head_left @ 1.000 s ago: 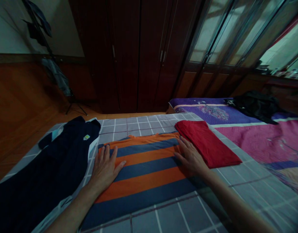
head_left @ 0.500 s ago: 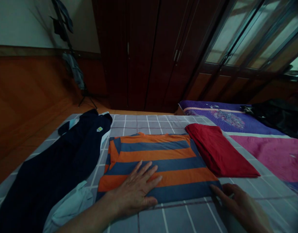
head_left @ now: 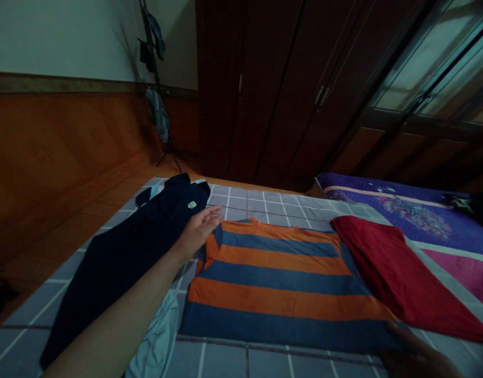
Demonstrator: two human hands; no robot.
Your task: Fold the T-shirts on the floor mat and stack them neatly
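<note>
A T-shirt (head_left: pixel 281 283) with orange and blue-grey stripes lies flat on the checked bed sheet (head_left: pixel 226 362). My left hand (head_left: pixel 200 228) is at its far left corner, by the sleeve, with the fingers stretched out and nothing held. At the shirt's near right corner is my right hand (head_left: pixel 418 352), dark and blurred, so its grip on the cloth cannot be made out. Left of the striped shirt lies a dark navy garment (head_left: pixel 119 268) with a small badge, partly behind my left forearm. A pale blue cloth (head_left: pixel 158 336) shows beneath that forearm.
A folded red garment (head_left: pixel 399 273) lies against the shirt's right side. Beyond it is a purple and pink bedspread (head_left: pixel 383 210). A dark wardrobe (head_left: pixel 273 94) stands past the bed's far edge, with a coat stand (head_left: pixel 157 79) to its left.
My left hand has lifted off the middle of the striped shirt and moved to its far left corner. My right hand stays at the near right corner. The view has turned left.
</note>
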